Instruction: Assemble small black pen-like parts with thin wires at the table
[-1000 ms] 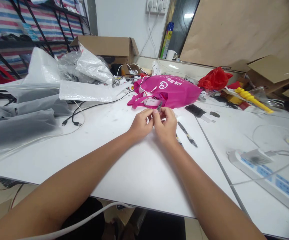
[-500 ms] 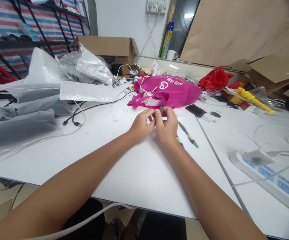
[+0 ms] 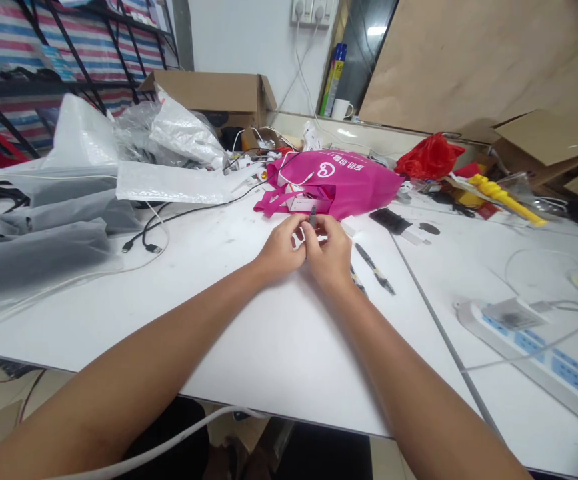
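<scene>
My left hand [image 3: 283,250] and my right hand [image 3: 329,252] meet over the white table [image 3: 269,353], fingers pinched together. Between them they grip a small dark object [image 3: 313,215], its tip poking up above the fingers; the rest of it is hidden. Just beyond the hands lies a pink bag [image 3: 363,183] with a small white box [image 3: 301,202] at its opening. To the right of my right hand is a dark pen-like item [image 3: 375,268] with a yellowish band, and a second one [image 3: 357,281] is partly covered by that hand.
A black cable [image 3: 143,239] and grey plastic bags [image 3: 43,257] lie on the left. On the right are a power strip [image 3: 533,347], a black flat piece [image 3: 389,220] and a yellow object [image 3: 506,200]. Cardboard boxes [image 3: 219,93] stand behind.
The dark object's tip has shifted slightly left and now points more upright. My right hand has moved a little to the left, and the fingers of both hands remain together.
</scene>
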`<action>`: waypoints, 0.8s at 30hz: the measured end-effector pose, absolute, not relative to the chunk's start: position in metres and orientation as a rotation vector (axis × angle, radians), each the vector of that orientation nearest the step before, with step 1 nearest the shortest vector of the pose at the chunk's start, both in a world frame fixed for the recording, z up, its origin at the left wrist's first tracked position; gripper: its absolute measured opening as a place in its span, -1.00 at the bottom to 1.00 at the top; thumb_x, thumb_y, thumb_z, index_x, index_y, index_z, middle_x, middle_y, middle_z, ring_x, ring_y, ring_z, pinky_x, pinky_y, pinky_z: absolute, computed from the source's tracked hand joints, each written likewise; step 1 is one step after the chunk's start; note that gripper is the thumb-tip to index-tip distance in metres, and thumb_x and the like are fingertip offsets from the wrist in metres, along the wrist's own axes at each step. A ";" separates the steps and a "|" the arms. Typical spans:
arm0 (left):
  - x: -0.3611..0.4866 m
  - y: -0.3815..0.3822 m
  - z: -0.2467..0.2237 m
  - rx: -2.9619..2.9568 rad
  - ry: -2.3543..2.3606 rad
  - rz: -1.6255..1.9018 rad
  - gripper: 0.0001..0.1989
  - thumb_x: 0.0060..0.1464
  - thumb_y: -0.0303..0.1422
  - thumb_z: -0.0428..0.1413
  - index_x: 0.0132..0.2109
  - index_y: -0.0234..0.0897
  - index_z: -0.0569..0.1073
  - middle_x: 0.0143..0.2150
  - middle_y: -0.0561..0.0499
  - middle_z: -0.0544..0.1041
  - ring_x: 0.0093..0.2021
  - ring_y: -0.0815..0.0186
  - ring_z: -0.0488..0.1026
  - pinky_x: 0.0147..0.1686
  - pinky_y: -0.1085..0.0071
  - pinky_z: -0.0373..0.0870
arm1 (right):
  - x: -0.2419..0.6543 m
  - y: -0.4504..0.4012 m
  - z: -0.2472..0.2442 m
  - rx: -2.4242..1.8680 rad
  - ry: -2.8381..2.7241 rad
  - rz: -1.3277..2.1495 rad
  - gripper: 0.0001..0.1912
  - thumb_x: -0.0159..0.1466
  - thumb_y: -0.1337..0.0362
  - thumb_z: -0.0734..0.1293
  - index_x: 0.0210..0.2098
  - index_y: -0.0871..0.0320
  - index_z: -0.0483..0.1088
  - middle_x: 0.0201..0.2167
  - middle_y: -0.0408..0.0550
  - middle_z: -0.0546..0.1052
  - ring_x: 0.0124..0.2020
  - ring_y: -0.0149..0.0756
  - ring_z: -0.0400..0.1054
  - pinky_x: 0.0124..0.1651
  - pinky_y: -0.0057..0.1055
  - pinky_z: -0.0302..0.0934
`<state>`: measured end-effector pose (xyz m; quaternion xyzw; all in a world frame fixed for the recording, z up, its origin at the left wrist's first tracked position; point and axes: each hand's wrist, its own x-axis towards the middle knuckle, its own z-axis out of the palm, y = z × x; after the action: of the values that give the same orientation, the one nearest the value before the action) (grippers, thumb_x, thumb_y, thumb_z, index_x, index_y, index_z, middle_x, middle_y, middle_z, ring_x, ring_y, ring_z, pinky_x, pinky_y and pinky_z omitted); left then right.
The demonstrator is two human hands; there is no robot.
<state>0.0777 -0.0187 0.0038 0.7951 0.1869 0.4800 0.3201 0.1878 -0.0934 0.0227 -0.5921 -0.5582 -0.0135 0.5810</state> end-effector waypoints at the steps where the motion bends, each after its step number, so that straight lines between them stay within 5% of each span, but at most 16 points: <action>1: 0.077 -0.019 0.005 2.087 0.484 1.261 -0.69 0.10 -0.54 0.14 0.01 -0.23 0.44 -0.08 -0.05 0.56 -0.19 0.33 0.48 -0.30 0.42 0.42 | 0.188 -0.093 0.023 -1.380 -1.296 -0.033 -0.83 0.39 0.15 0.32 -0.18 0.09 0.49 -0.25 -0.04 0.61 -0.26 -0.24 0.48 -0.21 -0.31 0.32; 24: 0.077 -0.020 0.009 2.008 0.629 1.251 -0.82 0.23 -0.52 0.07 -0.09 -0.23 0.51 -0.09 -0.05 0.62 -0.15 0.31 0.50 -0.28 0.39 0.36 | 0.195 -0.087 0.016 -1.391 -1.199 -0.055 -0.76 0.42 0.04 0.29 -0.15 0.07 0.40 -0.24 -0.03 0.58 -0.26 -0.22 0.47 -0.19 -0.28 0.34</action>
<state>0.0774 -0.0199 0.0090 0.7713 0.2418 0.4808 0.3398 0.1949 -0.0872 0.0162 -0.6016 -0.5188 -0.0239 0.6070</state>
